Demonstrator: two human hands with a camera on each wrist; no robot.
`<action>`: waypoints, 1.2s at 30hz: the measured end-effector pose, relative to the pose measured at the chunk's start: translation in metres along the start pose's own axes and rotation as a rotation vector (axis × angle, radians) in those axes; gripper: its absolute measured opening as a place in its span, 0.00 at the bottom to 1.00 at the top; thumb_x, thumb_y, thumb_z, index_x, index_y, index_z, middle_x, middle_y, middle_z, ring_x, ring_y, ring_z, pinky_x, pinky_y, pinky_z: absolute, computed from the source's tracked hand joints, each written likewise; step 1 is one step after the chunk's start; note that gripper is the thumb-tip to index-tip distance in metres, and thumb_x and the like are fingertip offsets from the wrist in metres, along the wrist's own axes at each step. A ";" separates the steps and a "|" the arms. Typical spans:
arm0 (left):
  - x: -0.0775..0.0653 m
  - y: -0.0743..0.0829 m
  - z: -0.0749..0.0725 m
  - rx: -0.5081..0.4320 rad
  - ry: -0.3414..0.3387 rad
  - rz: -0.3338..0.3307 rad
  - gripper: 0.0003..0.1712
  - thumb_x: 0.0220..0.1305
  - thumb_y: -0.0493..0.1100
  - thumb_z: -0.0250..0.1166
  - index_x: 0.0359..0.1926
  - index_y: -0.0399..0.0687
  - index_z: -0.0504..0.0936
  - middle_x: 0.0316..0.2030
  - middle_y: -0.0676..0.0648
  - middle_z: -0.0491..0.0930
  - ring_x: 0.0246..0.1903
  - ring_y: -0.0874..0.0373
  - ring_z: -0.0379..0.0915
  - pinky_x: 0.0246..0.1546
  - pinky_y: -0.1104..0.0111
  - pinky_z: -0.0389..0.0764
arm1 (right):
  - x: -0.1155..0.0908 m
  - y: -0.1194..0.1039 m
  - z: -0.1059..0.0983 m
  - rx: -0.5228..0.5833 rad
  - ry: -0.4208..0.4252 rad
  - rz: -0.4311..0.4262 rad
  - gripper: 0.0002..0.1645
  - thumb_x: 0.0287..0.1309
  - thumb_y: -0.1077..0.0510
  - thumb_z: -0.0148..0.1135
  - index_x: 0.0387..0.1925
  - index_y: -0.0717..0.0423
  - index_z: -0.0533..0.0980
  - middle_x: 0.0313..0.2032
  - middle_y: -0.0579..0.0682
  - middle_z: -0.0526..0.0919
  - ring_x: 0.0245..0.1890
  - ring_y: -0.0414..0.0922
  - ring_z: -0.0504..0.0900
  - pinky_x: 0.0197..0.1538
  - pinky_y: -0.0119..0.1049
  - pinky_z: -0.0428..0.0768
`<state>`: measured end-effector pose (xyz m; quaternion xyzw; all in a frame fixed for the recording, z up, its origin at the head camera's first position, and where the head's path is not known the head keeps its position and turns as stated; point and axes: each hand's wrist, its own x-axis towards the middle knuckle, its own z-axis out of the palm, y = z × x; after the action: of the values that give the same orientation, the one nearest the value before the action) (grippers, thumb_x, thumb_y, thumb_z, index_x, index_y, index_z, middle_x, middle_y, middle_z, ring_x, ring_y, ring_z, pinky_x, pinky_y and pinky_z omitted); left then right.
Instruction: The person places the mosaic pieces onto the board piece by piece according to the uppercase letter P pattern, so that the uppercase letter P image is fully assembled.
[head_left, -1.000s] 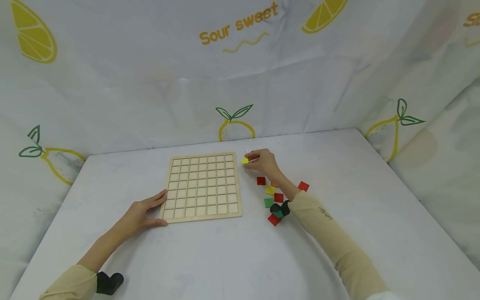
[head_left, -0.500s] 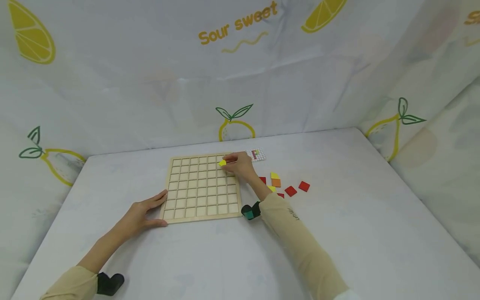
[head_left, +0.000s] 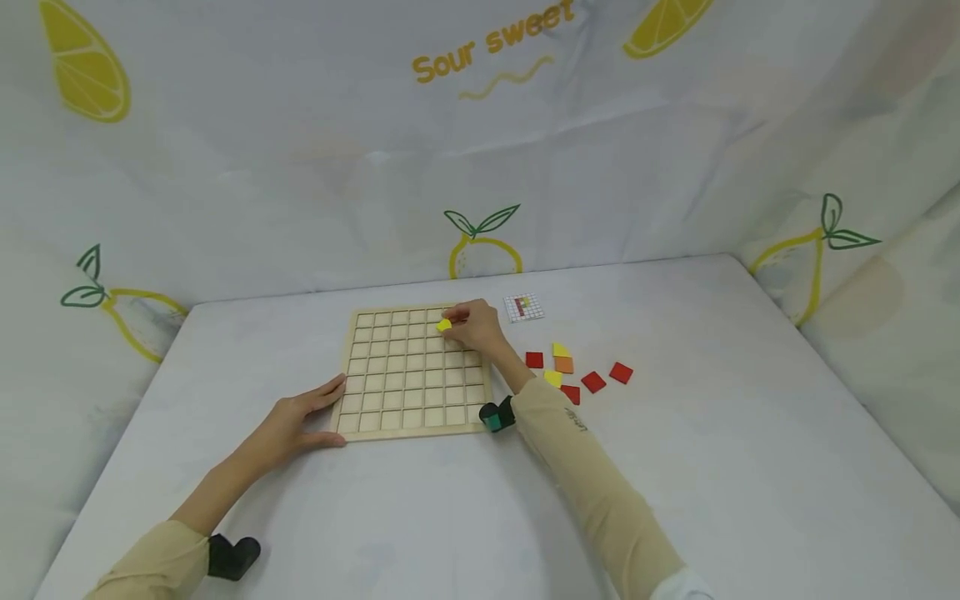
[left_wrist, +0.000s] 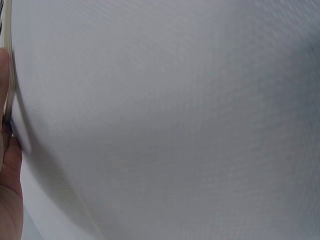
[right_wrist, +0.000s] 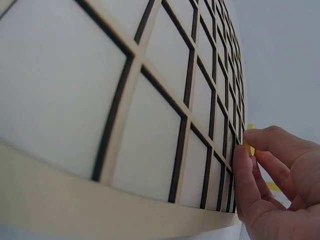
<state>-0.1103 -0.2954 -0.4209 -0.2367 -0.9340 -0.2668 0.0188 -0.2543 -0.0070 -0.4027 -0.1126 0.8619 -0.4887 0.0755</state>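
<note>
A square wooden grid board (head_left: 409,434) lies on the white table, its cells bare where they show. At its near left corner my left hand (head_left: 300,421) rests against the edge, thumb and fingers spread apart and fairly straight; the left wrist view catches only part of this hand (left_wrist: 10,185) at its left border. Over the board's far right part, my right hand (head_left: 476,325) pinches a small yellow tile (head_left: 444,325) between thumb and fingertips. In the right wrist view those fingers (right_wrist: 272,142) sit close over the far cells, covering most of the tile.
Right of the board lie loose tiles: several red ones, such as a red square (head_left: 621,372), an orange square (head_left: 564,365), a yellow rounded piece (head_left: 561,350) and another yellow tile (head_left: 552,379). A small grid pattern card (head_left: 523,307) lies behind them.
My right hand has carried the yellow tile leftward from beside the pattern card to over the board, then stayed there. The left hand keeps its place. The head view has shifted slightly.
</note>
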 end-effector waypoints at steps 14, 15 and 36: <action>0.002 -0.004 0.002 -0.018 -0.040 -0.055 0.47 0.44 0.46 0.76 0.62 0.27 0.68 0.65 0.34 0.64 0.62 0.36 0.63 0.57 0.48 0.70 | 0.013 0.001 0.012 -0.097 -0.095 -0.087 0.15 0.55 0.71 0.63 0.46 0.66 0.81 0.47 0.59 0.83 0.45 0.50 0.83 0.48 0.34 0.82; 0.002 -0.004 0.002 -0.018 -0.041 -0.059 0.47 0.44 0.46 0.76 0.62 0.27 0.68 0.65 0.34 0.64 0.62 0.36 0.62 0.57 0.48 0.70 | 0.013 0.001 0.012 -0.094 -0.093 -0.092 0.14 0.55 0.71 0.64 0.45 0.67 0.81 0.46 0.59 0.83 0.45 0.50 0.83 0.47 0.34 0.82; 0.001 -0.002 0.002 -0.024 -0.028 -0.071 0.47 0.43 0.45 0.77 0.62 0.27 0.68 0.65 0.35 0.64 0.62 0.36 0.63 0.57 0.48 0.70 | 0.008 0.000 0.014 -0.114 -0.008 -0.194 0.08 0.54 0.68 0.68 0.37 0.67 0.83 0.36 0.58 0.85 0.36 0.50 0.83 0.40 0.34 0.82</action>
<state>-0.1119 -0.2958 -0.4235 -0.2074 -0.9387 -0.2751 -0.0066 -0.2590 -0.0209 -0.4106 -0.2014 0.8731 -0.4433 0.0246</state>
